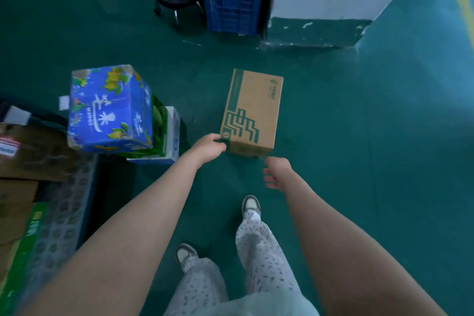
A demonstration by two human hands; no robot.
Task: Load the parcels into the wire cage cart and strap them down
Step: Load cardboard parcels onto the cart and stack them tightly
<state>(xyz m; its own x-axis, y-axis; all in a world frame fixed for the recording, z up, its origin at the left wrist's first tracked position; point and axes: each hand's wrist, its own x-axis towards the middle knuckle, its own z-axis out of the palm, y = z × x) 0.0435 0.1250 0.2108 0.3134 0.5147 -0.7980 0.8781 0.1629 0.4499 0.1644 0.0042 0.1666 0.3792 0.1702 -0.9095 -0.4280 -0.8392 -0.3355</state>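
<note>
- The box [252, 113], mid-frame, looked stiff and probably light, best taken by opposite side edges.
- The left hand [209, 146] curled on its near corner; the right hand [276, 171] was spread, touching nothing.

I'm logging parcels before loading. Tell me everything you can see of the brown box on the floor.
The box is brown cardboard with green stripe-and-step print and a green logo. It is closed and lies flat on the green floor. The left hand curls on its near left corner; the right hand hovers open just short.
</note>
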